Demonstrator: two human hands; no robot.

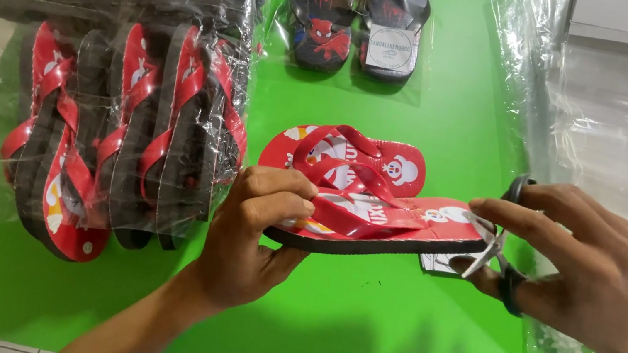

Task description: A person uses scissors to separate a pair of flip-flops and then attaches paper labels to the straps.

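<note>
The red flip-flop [374,220] with a black sole sits above the green desk [355,343], its heel gripped by the left hand [254,234], while the right hand [577,264] holds scissors [503,232] at its toe.

The left hand [251,229] rises from the lower edge on a bare forearm, fingers curled over and thumb underneath in a firm pinch. The right hand [577,264] enters from the right (back facing up), fingers extended leftward, thumb and lower fingers closed.
</note>
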